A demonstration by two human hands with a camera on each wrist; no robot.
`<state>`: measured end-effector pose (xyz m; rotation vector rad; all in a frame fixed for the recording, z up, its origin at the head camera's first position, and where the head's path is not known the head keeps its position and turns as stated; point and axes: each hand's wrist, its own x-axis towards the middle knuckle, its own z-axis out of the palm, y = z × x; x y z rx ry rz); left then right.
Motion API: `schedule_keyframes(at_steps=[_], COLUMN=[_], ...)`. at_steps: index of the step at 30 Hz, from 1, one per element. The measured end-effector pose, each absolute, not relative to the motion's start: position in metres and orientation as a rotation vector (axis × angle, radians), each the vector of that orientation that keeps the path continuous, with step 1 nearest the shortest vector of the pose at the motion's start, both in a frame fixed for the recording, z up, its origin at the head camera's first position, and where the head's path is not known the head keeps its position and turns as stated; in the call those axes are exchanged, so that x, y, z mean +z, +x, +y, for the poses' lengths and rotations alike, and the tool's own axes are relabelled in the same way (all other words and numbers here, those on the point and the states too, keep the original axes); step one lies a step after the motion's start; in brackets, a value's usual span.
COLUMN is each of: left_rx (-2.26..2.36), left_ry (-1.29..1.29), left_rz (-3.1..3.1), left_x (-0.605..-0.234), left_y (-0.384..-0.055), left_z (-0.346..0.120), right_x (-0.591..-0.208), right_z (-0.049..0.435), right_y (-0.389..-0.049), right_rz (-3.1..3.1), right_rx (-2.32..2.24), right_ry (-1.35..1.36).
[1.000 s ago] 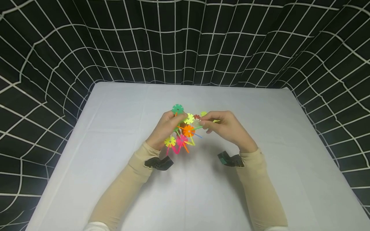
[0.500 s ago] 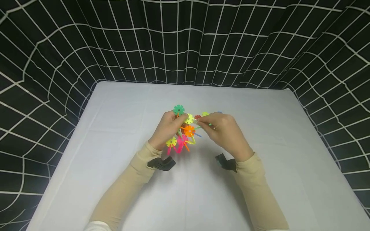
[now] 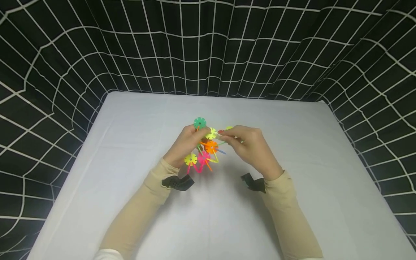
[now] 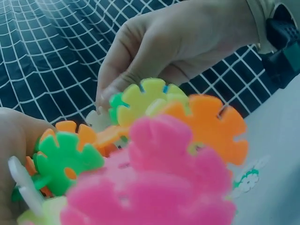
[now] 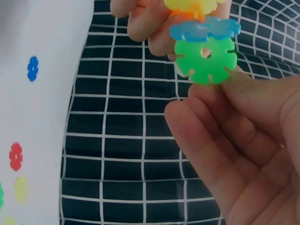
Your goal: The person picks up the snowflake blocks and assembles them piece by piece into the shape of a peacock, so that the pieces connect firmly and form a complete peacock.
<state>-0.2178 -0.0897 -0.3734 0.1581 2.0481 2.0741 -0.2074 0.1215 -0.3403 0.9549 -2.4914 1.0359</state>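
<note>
In the head view, my left hand (image 3: 187,141) grips a cluster of interlocking notched plastic discs above the table. An orange disc (image 3: 211,147), a pink disc (image 3: 204,157) and a green disc (image 3: 199,123) belong to it. My right hand (image 3: 249,144) pinches a whitish notched disc (image 4: 98,119) at the cluster's right side, beside a yellow disc (image 3: 211,133). In the right wrist view a bright green disc (image 5: 206,60) and a blue disc (image 5: 205,29) sit just above the right fingertips. Whether the whitish disc is joined to the cluster, I cannot tell.
Loose discs lie on the white table (image 3: 208,216) beyond the hands: a blue disc (image 5: 32,69), a red disc (image 5: 15,156) and a yellow disc (image 5: 20,190) among them. A black curtain with a white grid (image 3: 208,47) surrounds the table.
My right hand has moved left and turned toward the cluster. The whitish disc in its fingertips, plain to see a second ago, is now mostly hidden in the head view. The left hand barely moved.
</note>
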Motion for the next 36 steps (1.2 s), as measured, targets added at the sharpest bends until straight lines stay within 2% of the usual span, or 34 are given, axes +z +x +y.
schedule_keyframes(at_steps=[7, 14, 19, 36], left_rx=[2.144, 2.142, 2.138, 2.138], left_ry=[0.076, 0.1, 0.15, 0.202], left_rz=[2.01, 1.999, 2.0, 2.007], left_x=[-0.373, -0.376, -0.374, -0.372], left_y=[-0.218, -0.218, -0.218, -0.217], left_z=[-0.093, -0.095, -0.094, -0.094], right_x=[-0.351, -0.393, -0.41, -0.426], right_z=[0.131, 0.145, 0.149, 0.151], right_y=[-0.223, -0.257, -0.266, -0.271], right_rz=[-2.783, -3.222, -3.373, -3.398], right_rx=[1.102, 0.657, 0.484, 0.498], right_ry=[0.706, 0.442, 0.291, 0.161])
